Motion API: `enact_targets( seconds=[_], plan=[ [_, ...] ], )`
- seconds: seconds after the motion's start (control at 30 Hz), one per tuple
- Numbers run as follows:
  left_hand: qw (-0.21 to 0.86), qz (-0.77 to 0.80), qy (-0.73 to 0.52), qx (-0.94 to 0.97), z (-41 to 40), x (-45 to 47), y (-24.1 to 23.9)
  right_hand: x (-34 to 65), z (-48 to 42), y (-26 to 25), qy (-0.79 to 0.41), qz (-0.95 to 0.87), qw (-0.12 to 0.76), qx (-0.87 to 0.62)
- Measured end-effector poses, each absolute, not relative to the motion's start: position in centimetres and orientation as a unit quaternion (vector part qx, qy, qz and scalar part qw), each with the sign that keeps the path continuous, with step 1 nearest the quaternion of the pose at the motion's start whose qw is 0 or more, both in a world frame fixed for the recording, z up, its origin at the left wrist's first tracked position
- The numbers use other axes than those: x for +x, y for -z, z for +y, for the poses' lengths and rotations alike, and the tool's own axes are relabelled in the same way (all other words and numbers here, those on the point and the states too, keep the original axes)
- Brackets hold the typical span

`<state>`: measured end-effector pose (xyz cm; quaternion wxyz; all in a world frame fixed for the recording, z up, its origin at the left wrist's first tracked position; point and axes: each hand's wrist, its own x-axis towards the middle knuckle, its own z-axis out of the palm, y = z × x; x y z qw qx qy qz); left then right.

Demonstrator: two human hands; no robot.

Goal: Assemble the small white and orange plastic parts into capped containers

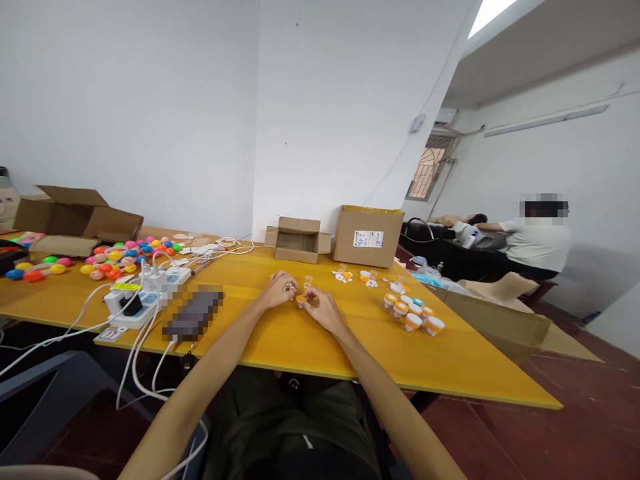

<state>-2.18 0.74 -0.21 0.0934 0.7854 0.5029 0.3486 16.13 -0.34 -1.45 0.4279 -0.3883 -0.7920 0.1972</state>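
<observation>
Both my hands rest on the yellow table (300, 340), close together in front of me. My left hand (278, 289) has its fingers curled around a small clear item that I cannot name. My right hand (320, 308) pinches a small orange piece (301, 299) between the two hands. A tiny clear vial (307, 281) stands just beyond my fingers. Several small jars with orange, white and teal lids (413, 315) stand to the right of my right hand.
Two cardboard boxes (299, 240) (368, 235) stand at the table's far edge. Small orange-and-white pieces (369, 278) lie scattered near them. Power strips with white cables (135, 300) and colourful balls (120, 257) fill the left side. A seated person (535, 243) is at the right.
</observation>
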Motion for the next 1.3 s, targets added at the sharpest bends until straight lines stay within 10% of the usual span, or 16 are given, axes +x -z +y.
enact_targets(
  seconds=[1.3],
  plan=[
    [0.085, 0.485, -0.327, 0.806, 0.55, -2.44, 0.39, 16.46, -0.42, 2.17, -0.111, -0.829, 0.386, -0.391]
  ],
)
